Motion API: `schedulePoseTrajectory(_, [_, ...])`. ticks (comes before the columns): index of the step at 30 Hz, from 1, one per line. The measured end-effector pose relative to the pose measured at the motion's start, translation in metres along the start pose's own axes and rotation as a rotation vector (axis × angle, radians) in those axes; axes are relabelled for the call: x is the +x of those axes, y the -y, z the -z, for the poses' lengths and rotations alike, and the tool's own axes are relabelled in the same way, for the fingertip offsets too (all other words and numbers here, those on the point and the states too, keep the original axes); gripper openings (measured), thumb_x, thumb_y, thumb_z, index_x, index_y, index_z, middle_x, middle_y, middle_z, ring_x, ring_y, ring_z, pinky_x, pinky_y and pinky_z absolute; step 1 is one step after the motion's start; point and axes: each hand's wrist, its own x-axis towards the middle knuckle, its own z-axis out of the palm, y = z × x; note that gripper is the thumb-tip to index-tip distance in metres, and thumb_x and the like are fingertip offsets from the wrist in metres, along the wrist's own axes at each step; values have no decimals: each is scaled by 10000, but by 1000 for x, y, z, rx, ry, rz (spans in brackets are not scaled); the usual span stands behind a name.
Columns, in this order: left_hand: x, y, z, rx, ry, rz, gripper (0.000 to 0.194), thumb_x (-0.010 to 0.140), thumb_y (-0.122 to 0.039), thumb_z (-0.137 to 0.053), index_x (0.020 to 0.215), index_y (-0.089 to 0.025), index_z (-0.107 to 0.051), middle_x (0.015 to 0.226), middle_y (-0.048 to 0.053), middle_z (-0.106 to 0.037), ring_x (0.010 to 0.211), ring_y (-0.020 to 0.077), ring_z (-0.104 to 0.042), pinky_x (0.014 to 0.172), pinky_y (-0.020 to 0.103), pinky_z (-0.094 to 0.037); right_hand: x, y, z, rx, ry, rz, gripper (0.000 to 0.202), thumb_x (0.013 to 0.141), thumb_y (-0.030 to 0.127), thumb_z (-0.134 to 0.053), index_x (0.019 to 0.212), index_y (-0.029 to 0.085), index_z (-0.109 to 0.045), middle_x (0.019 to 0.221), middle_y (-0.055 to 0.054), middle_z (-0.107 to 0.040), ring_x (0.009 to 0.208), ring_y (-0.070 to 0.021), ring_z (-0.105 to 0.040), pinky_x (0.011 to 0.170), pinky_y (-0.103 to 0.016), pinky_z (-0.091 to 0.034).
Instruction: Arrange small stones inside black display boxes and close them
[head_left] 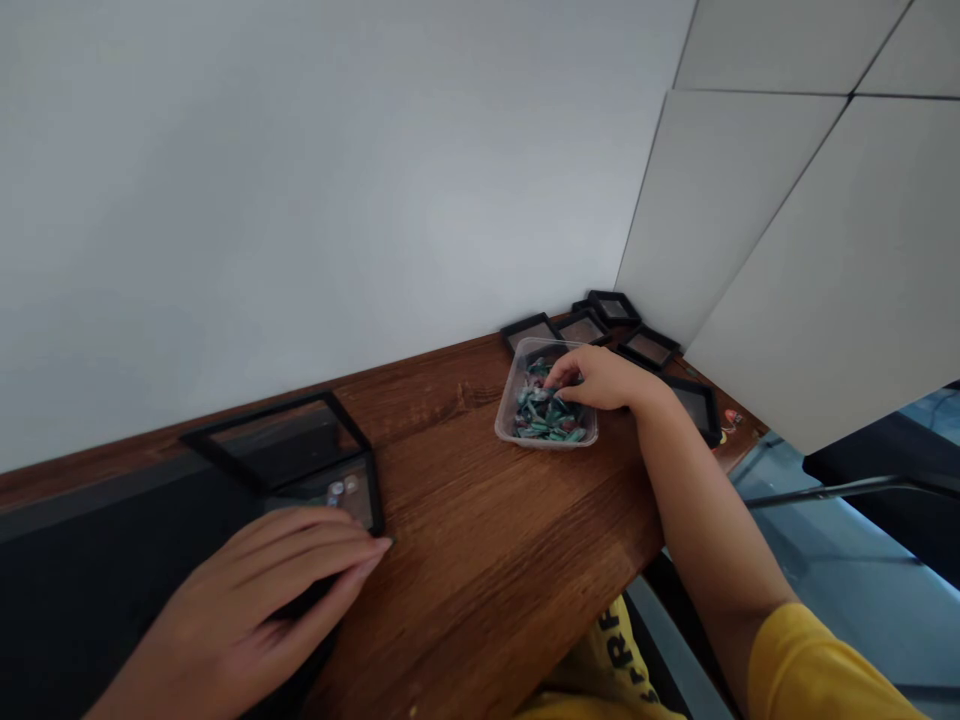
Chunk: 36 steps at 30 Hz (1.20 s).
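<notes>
My right hand [596, 378] reaches into a clear plastic tub [500, 425] with its fingers curled and the thumb close to the fingertips, among small green and clear pieces [551, 425] that look like little packets. What lies between those fingertips is too small to make out. At the lower left, my left hand [277, 585] has thumb and forefinger pressed together beside a black-edged frame [376, 500]. A tiny dark tip shows at the pinch, too small to name. Two small shiny pieces [343, 487] lie inside the frame's clear window.
Behind the tub, several black frames [649, 347] lie on the wooden table [465, 560] near the wall. Another dark frame [694, 405] and small red and yellow bits [731, 418] are by the right edge. A large black surface [112, 560] covers the left side.
</notes>
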Motion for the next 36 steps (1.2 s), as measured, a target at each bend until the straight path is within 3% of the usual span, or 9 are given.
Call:
schedulePoseTrajectory(7, [-1, 0, -1, -4, -10, -5, 219, 974, -160, -607, 1056, -306, -748, 918, -38, -791, 886, 179, -731, 859, 354, -571, 2, -5, 1, 144, -71, 43, 203, 827, 143, -778, 1003, 205, -858, 1033, -73, -830, 964, -222, -763, 905, -342, -583])
schedulePoseTrajectory(15, [-1, 2, -1, 16, 1, -45, 191, 988, -174, -611, 1068, -297, -733, 920, -37, -786, 886, 177, -726, 856, 356, -564, 6, -12, -3, 311, -166, 77, 184, 843, 202, -769, 1012, 187, -842, 1010, -79, -830, 944, -226, -773, 879, -355, -604])
schedulePoseTrajectory(28, [-1, 1, -3, 10, 0, -28, 193, 999, -182, -597, 1078, -306, -721, 912, -37, -782, 885, 176, -720, 852, 369, -557, 4, -11, 0, 243, -235, 143, 253, 937, 362, -640, 859, 171, -787, 881, -58, -797, 834, -182, -710, 775, -313, -517])
schedulePoseTrajectory(36, [2, 0, -2, 7, -1, -30, 211, 985, -168, -602, 1062, -311, -737, 904, -47, -785, 871, 175, -727, 851, 359, -564, 5, -12, 0, 225, -239, 161, 362, 978, 432, -560, 863, 171, -784, 831, -48, -769, 764, -162, -664, 725, -295, -478])
